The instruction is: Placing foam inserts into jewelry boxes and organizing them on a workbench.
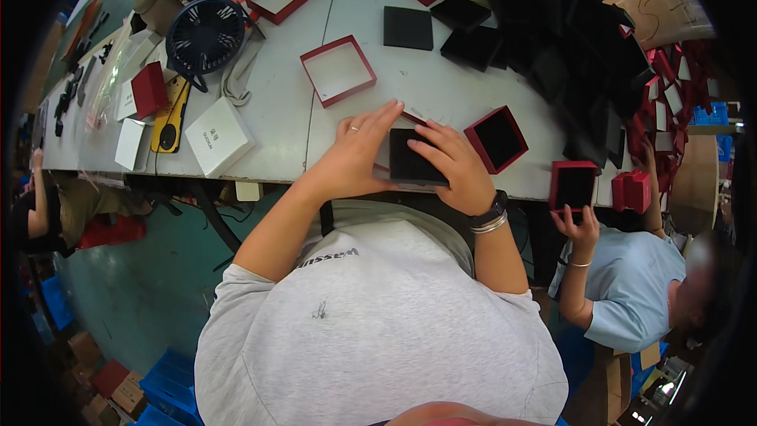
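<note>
A red box (pixel 381 167) lies in front of me at the table's near edge, mostly hidden by my hands and a black square pad (pixel 410 159). The pad sits over or in the box; how deep I cannot tell. My left hand (pixel 359 150) grips the box's left side, fingers along the far edge and thumb at the near corner. From the right, my right hand (pixel 456 164) has its fingers on the pad's top and its thumb side at the box's near edge. Just right of it stands a red box with a black inside (pixel 497 140). Beyond my left hand is a red box with a white inside (pixel 339 71).
A heap of black pads (pixel 544 31) covers the back right, with one pad (pixel 408 28) apart. At left are a fan (pixel 206 35), a white box (pixel 219 138) and a yellow phone (pixel 169 122). A co-worker's hand (pixel 579 229) holds a red box (pixel 573 183) at right.
</note>
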A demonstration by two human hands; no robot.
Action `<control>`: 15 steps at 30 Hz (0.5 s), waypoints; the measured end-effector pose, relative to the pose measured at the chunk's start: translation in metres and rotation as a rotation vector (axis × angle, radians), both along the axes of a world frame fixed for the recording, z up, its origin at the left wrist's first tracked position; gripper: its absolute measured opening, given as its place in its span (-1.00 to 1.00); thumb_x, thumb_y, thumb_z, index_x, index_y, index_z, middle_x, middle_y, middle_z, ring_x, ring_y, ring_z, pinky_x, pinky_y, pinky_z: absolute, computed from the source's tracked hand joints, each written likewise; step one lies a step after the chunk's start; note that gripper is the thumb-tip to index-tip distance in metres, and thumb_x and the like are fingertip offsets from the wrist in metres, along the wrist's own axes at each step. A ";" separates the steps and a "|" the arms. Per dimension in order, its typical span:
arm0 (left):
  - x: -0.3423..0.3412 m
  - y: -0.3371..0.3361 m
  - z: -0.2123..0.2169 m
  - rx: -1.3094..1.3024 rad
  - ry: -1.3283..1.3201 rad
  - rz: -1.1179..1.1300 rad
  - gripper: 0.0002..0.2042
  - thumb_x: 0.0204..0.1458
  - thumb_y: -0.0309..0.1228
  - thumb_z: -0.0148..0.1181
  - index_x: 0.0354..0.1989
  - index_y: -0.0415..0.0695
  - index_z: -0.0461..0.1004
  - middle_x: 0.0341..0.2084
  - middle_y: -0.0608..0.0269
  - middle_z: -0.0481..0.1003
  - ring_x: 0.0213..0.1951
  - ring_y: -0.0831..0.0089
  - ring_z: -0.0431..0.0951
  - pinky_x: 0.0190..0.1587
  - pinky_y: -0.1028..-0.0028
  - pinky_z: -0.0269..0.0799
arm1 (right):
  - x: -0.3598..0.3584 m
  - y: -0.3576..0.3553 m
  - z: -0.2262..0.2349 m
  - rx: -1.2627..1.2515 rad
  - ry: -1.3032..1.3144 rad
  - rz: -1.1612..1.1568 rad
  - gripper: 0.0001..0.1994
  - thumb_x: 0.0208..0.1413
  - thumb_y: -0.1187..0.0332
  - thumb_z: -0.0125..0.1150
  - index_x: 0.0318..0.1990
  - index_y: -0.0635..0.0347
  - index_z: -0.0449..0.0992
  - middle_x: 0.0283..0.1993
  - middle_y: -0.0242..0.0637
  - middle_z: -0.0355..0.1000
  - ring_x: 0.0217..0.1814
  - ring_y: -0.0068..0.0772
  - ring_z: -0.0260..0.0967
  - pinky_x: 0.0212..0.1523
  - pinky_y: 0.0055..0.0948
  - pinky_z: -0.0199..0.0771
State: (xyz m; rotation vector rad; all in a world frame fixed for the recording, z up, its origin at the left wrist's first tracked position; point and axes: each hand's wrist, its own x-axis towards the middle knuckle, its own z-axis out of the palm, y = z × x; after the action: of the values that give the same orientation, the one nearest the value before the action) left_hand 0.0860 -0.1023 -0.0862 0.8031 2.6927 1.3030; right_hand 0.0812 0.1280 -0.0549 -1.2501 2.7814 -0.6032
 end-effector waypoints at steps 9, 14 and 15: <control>-0.004 0.005 -0.003 0.053 0.018 0.063 0.05 -0.40 -0.23 0.53 0.35 -0.11 0.02 0.18 0.03 0.24 0.21 0.07 0.23 0.27 0.12 0.01 | 0.018 -0.016 -0.021 -0.023 0.047 -0.225 -0.31 0.15 -0.09 0.05 0.36 0.04 0.13 0.43 -0.08 -0.03 0.50 -0.02 -0.17 0.43 0.03 -0.22; -0.005 0.005 -0.004 0.047 0.024 0.061 0.04 -0.39 -0.19 0.53 0.34 -0.11 0.04 0.19 0.03 0.24 0.22 0.06 0.22 0.27 0.12 0.02 | 0.025 -0.027 -0.022 0.015 0.090 -0.302 -0.39 0.18 0.05 0.07 0.34 0.05 0.15 0.45 -0.07 -0.08 0.50 0.00 -0.18 0.42 0.09 -0.28; -0.004 0.006 -0.005 0.039 0.044 0.075 0.03 -0.39 -0.20 0.53 0.34 -0.11 0.05 0.18 0.04 0.24 0.22 0.06 0.22 0.27 0.12 0.03 | 0.023 -0.026 -0.022 0.008 0.074 -0.276 -0.40 0.17 0.09 0.10 0.33 0.05 0.17 0.45 -0.08 -0.08 0.50 0.00 -0.18 0.41 0.10 -0.28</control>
State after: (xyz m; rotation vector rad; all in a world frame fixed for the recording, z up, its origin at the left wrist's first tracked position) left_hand 0.0823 -0.0958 -0.0910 0.7494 2.7656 1.3732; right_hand 0.1042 0.1020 -0.0768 -0.9107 3.0414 -0.5685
